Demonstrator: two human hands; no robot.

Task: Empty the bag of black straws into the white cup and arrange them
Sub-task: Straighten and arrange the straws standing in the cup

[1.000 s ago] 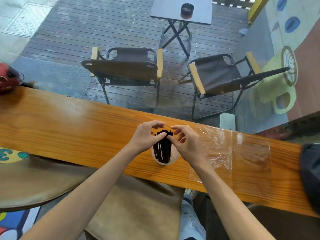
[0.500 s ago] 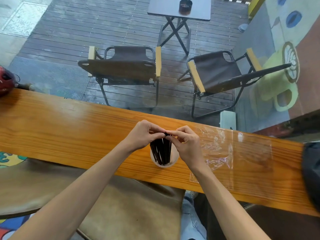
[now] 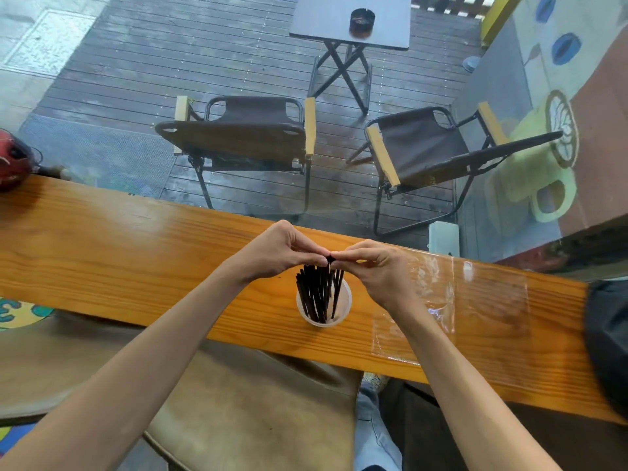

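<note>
A white cup [image 3: 344, 307] stands on the wooden counter [image 3: 136, 253] near its front edge. A bundle of black straws [image 3: 317, 292] stands upright in it, leaning slightly left. Above the cup my left hand [image 3: 275, 251] and my right hand [image 3: 380, 270] meet, fingertips of both pinching the straws' top ends together. The hands hide most of the tips. The clear plastic bag [image 3: 475, 307] lies flat and empty on the counter just right of my right hand.
A dark bag or cloth [image 3: 608, 338] lies at the counter's right end, and a red object [image 3: 12, 161] at its far left end. Beyond the glass are two folding chairs [image 3: 244, 134] and a small table [image 3: 353, 22]. A tan cushioned seat [image 3: 221, 413] sits below the counter.
My fingers have closed in from both sides, from loosely touching the straw tops to pinching them together. The view has shifted slightly downward.
</note>
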